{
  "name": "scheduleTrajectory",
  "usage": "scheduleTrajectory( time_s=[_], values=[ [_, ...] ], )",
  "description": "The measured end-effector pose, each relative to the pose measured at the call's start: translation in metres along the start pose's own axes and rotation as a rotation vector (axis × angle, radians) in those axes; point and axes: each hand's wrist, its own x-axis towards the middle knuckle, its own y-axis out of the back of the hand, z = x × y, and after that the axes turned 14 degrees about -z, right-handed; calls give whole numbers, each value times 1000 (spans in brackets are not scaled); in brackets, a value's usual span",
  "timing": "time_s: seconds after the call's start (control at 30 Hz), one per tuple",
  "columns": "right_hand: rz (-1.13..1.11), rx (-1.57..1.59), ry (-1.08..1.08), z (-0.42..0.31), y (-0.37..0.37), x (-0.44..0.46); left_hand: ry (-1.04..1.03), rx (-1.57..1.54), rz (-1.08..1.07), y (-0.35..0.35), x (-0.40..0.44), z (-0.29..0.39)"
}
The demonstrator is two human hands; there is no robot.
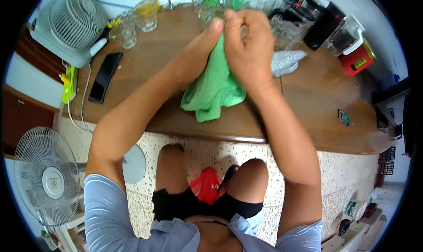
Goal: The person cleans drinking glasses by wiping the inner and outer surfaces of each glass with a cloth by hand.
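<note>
A green cloth (213, 87) hangs in folds from both hands, over the near part of the wooden table (158, 98). My left hand (206, 47) is closed on its upper left side, thumb pointing up. Beside it my right hand (251, 43) grips the cloth's upper end, with the fingers curled. The two thumbs are close together at the top. Whether anything is wrapped inside the cloth is hidden. A crumpled silvery wrap (286, 62) lies just right of my right wrist. Behind the hands stand clear glasses (205, 10).
A small box fan (72, 23), a black phone (105, 77) and a glass mug (125, 34) are on the left. At right are a black cylindrical object (324, 26), a red tin (358, 58) and a small green packet (343, 117). A standing fan (46, 177) is at lower left.
</note>
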Motion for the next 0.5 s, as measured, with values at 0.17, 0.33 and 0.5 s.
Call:
scheduleTrajectory(
  time_s=[0.17, 0.33, 0.5],
  values=[
    [-36, 120, -22, -9, -6, 0, -21, 103, -35, 14, -1, -6],
    [-47, 160, 5, -18, -6, 1, 28, 26, 107, 9, -4, 0],
    [-155, 195, -5, -22, 0, -4, 34, -75, 151, 18, -2, -9]
  ],
)
